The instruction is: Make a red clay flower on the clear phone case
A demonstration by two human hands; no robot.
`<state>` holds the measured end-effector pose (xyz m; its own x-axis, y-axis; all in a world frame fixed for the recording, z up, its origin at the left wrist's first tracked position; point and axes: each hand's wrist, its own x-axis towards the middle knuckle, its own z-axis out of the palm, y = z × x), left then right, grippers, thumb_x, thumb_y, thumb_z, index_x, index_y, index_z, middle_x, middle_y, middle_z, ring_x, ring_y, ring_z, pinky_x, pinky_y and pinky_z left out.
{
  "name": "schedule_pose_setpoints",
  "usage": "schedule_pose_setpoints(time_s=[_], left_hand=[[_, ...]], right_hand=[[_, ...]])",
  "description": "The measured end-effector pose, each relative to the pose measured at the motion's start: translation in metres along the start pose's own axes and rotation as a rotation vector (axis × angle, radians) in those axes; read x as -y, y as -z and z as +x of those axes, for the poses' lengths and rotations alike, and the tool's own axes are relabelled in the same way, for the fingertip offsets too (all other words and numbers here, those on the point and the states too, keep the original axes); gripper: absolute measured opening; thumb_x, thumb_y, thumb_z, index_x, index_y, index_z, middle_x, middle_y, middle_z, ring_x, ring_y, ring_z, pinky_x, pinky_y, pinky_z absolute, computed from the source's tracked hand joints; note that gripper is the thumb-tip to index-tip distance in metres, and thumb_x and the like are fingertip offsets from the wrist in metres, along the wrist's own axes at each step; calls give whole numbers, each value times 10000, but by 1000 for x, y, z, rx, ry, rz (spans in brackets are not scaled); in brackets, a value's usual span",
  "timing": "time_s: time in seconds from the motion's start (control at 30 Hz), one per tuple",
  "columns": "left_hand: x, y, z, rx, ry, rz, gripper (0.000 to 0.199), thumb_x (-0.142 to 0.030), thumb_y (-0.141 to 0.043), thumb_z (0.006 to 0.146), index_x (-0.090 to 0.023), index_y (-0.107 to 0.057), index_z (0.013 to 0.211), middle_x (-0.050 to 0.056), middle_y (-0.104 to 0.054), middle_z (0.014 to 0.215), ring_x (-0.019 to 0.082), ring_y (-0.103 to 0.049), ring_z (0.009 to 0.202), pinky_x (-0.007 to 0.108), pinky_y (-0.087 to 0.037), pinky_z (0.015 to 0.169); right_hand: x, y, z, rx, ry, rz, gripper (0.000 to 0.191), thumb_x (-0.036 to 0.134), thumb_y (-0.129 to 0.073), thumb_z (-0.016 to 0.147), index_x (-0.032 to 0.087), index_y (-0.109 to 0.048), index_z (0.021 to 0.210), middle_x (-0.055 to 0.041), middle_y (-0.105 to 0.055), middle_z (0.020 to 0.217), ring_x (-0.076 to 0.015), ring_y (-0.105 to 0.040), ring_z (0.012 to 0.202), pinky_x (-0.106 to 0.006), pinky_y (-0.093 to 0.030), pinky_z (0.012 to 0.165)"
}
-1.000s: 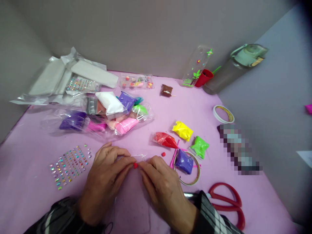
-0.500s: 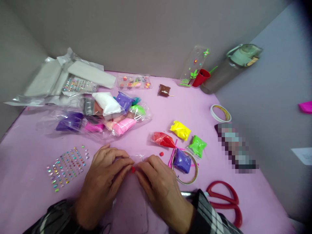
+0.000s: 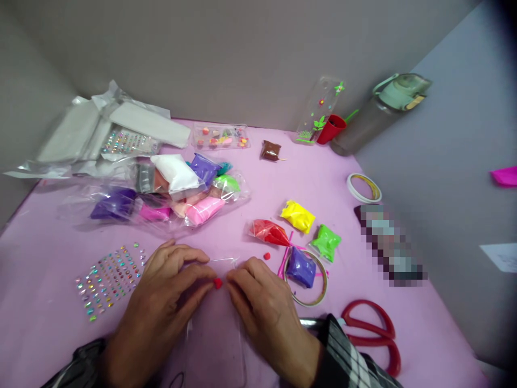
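**Right hand (image 3: pixel 266 312) moved a bit away from small red lump (image 3: pixel 218 283)**

A second before, both hands' fingertips met at the lump; now a little gap showed on its right side. The left hand (image 3: pixel 157 302) pinched the lump at the tips of its thumb and pointer finger, and its other fingers spread out above. The right hand's fingertips were bunched close, but I could not tell if they held anything.

Right under the grip was a clear case (image 3: pixel 214 345). Near it, to the right, sat another red lump (image 3: pixel 267 256). Shiny gem stickers (image 3: pixel 111 280) were left of the grip. Farther right, a purple packet (image 3: pixel 301 267) lay partly over a tape roll (image 3: pixel 311 304), with red scissors (image 3: pixel 369 340) beyond. Well past the grip stood a bottle (image 3: pixel 371 121).
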<state>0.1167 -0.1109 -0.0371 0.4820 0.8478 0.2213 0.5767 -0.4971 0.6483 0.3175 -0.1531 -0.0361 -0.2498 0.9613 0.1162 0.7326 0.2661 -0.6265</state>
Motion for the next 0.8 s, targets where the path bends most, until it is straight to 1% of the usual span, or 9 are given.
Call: schedule_pose_setpoints(time_s=[0.17, 0.27, 0.4, 0.47, 0.53, 0.6, 0.67, 0.73, 0.8], left_hand=[[0, 0, -1, -9, 2, -23, 123, -290, -552, 1003, -303, -674, 997, 9, -643, 1065, 246, -548, 1042, 460, -365, 1037], [1, 5, -2, -62, 36, -25, 143, -327, -539, 1006, -305, -680, 1014, 12, -652, 1055, 254, -542, 1065, 438, -379, 1019], [0, 12, -5, -144, 28, -8, 118, -333, -570, 982, -282, -642, 904, 11, -652, 987, 250, -549, 1037, 416, -374, 1023], [-1, 15, -9, -180, 19, -45, 145, -273, -520, 991, -275, -598, 869, 7, -635, 919, 235, -569, 990, 395, -409, 979], [-3, 17, -14, -210, 66, -87, 198, -222, -438, 1002, -272, -569, 863, 7, -620, 887, 225, -593, 971, 369, -449, 895], [-6, 19, -18, -246, 140, -112, 230, -222, -388, 1006, -275, -561, 864, 10, -621, 893, 224, -613, 959, 361, -465, 829], [-11, 23, -20, -281, 180, -111, 232, -254, -379, 1002, -283, -561, 862, 10, -630, 888, 229, -623, 917, 366, -467, 794], [-17, 30, -18, -286, 188, -84, 256, -288, -366, 1009, -281, -552, 833, 7, -623, 844, 222, -620, 844, 363, -458, 747], [-21, 40, -15, -229, 185, -44, 325, -333, -333, 1029, -265, -534, 782, 3, -593, 769, 208, -592, 743, 352, -437, 681]], right_hand=[[1, 1, 0, -4, 6, 2, 162, 180, -473, 1042, 206, -616, 969, -33, -585, 893, -174, -557, 784, -288, -436, 686], [3, 1, 1, -44, 37, -8, 185, 184, -479, 1038, 193, -585, 886, -28, -572, 842, -168, -540, 748, -282, -413, 651], [4, 7, 3, -137, 96, -36, 241, 218, -525, 1028, 181, -560, 792, -19, -575, 759, -154, -531, 678, -276, -397, 610], [2, 19, 3, -188, 132, -53, 274, 263, -548, 1031, 177, -572, 771, -11, -589, 721, -143, -539, 645, -267, -400, 599], [0, 36, 2, -263, 118, -35, 267, 274, -557, 1032, 178, -599, 787, -2, -611, 705, -131, -556, 630, -252, -415, 606], [-1, 56, 0, -362, 8, 44, 220, 236, -549, 1031, 188, -623, 829, 15, -621, 704, -116, -561, 621, -232, -425, 608], [0, 72, -3, -436, -92, 157, 213, 231, -528, 1033, 202, -629, 847, 41, -578, 669, -104, -523, 577, -217, -413, 569], [1, 79, -6, -427, -119, 245, 203, 244, -513, 1034, 211, -635, 876, 57, -529, 641, -98, -477, 542, -213, -395, 538], [3, 77, -10, -340, -99, 289, 165, 244, -529, 1024, 212, -639, 905, 56, -540, 660, -97, -475, 553, -216, -394, 546]])
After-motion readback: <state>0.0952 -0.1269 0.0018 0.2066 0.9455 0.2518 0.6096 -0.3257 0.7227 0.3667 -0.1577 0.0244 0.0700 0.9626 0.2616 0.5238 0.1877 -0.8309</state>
